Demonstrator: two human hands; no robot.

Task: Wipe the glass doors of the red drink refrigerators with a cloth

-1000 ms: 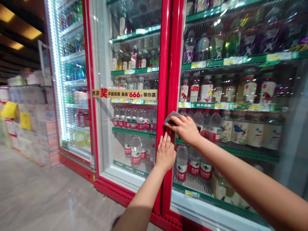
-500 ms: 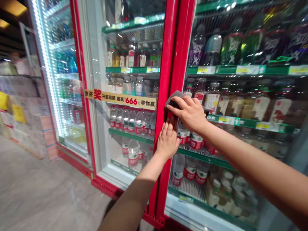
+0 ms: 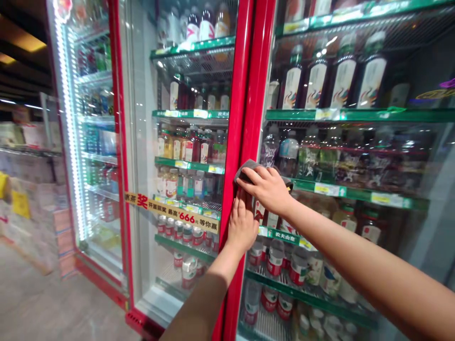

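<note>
Two red door frames (image 3: pixel 236 118) of a glass-fronted drinks fridge meet in the middle of the view. My right hand (image 3: pixel 266 187) presses a folded grey cloth (image 3: pixel 248 166) against the right-hand frame, its fingers bent over it. Dark edges of the cloth show beyond the knuckles near the glass. Just below, my left hand (image 3: pixel 242 225) lies along the frames, fingers stretched upward and close to the cloth. Its fingertips are partly hidden in the shadow under the right hand; I see nothing held in it.
Behind the glass stand several shelves of bottles (image 3: pixel 293 80). A yellow sticker strip (image 3: pixel 170 211) crosses the left door. Farther left are another lit fridge (image 3: pixel 101 156) and stacked cartons (image 3: pixel 33 215) on the grey floor (image 3: pixel 42 303).
Both hands have slid higher along the red frames, the cloth moving with my right hand. The view has tilted upward, so upper shelves now show and the sticker strip sits lower.
</note>
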